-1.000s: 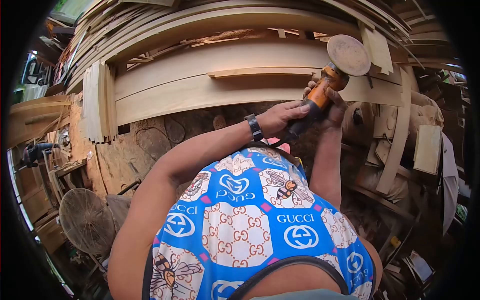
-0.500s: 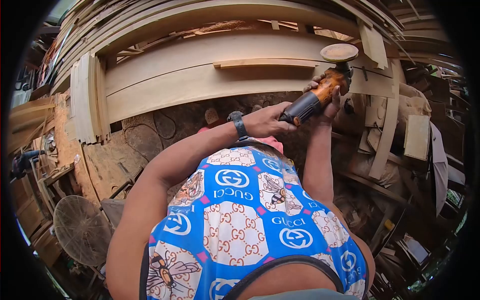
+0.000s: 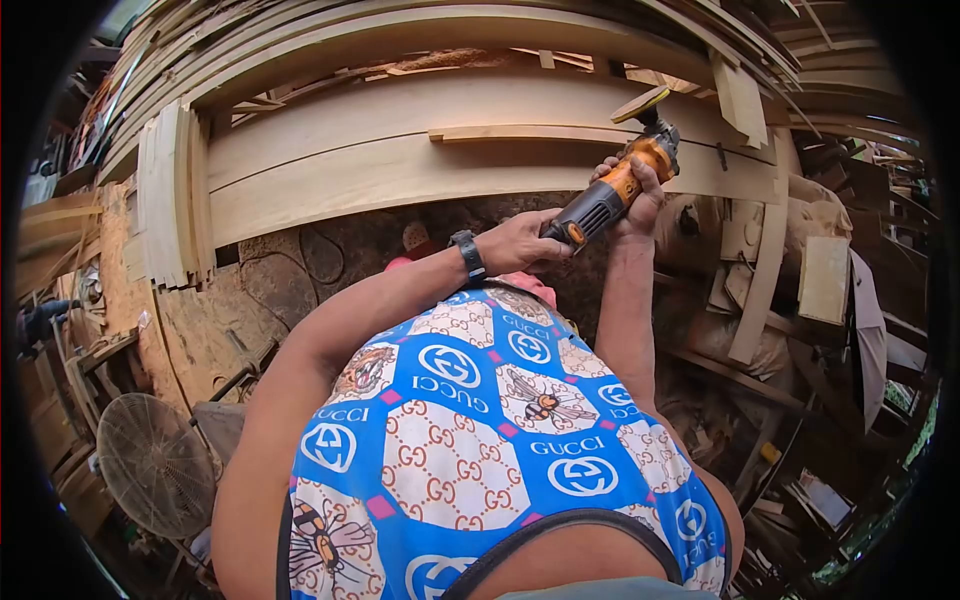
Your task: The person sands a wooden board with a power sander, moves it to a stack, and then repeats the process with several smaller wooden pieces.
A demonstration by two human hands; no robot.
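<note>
An orange-and-black angle grinder [image 3: 592, 215] with a round sanding disc [image 3: 640, 104] is held up in front of my body. My right hand [image 3: 640, 200] wraps around its orange front part, the fingertips showing on the far side. At the black rear end, my left hand [image 3: 522, 243], with a dark watch on its wrist, grips the body; some of its fingers are hidden. The disc is tilted nearly edge-on, over the wide pale boards [image 3: 340, 165]. Lying along those boards, a narrow wooden strip [image 3: 520, 132] sits left of the grinder's head.
Stacked planks [image 3: 400, 30] run along the far side. Upright boards [image 3: 175, 200] stand at the left end of the work surface, and a wooden post [image 3: 765, 280] at the right. A round fan [image 3: 155, 465] is at lower left. Cables lie on the dusty ground.
The grinder has shifted a little left in both hands and rolled, so its disc has gone from face-up to a steep tilt. The boards and strip stay in place.
</note>
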